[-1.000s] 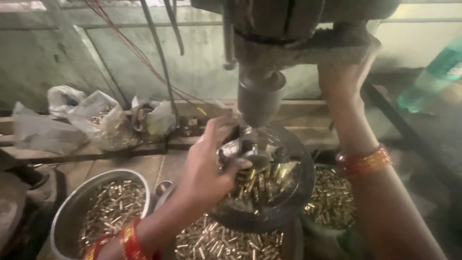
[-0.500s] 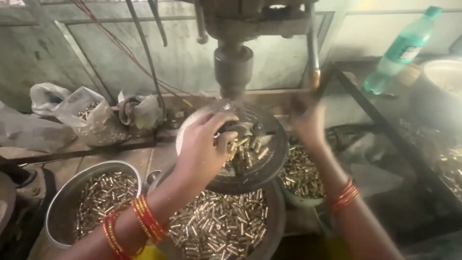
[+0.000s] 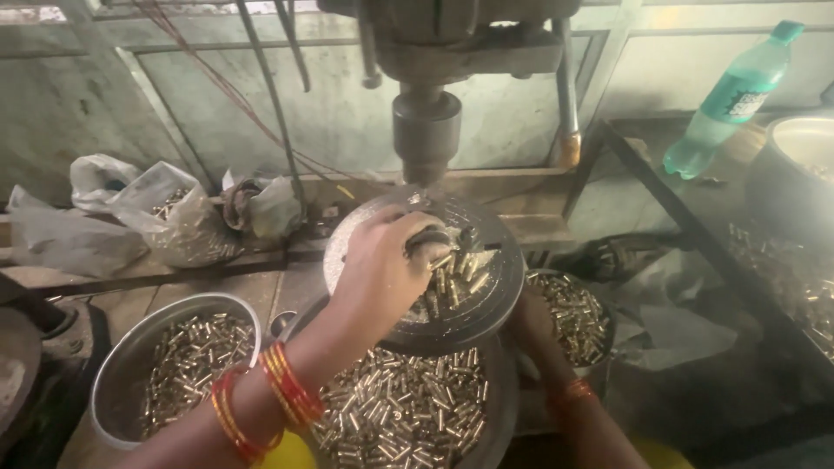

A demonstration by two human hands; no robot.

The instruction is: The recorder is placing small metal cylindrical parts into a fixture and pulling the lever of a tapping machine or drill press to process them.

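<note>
1. The left hand (image 3: pixel 382 269), at the frame's centre, rests on the round metal plate (image 3: pixel 499 295) under the drill head (image 3: pixel 426 130), its fingers curled around a few small brass pieces (image 3: pixel 456 278) (a loose pile lies beside them on the plate).
2. The right hand (image 3: pixel 532 323) sits low, right of centre, mostly hidden beneath the plate's edge; its grip cannot be told.
3. Bowls of brass pieces stand at lower left (image 3: pixel 122 373), bottom centre (image 3: pixel 502 408) and right of the plate (image 3: pixel 604 347).
4. A green bottle (image 3: pixel 730 95) stands upper right.
</note>
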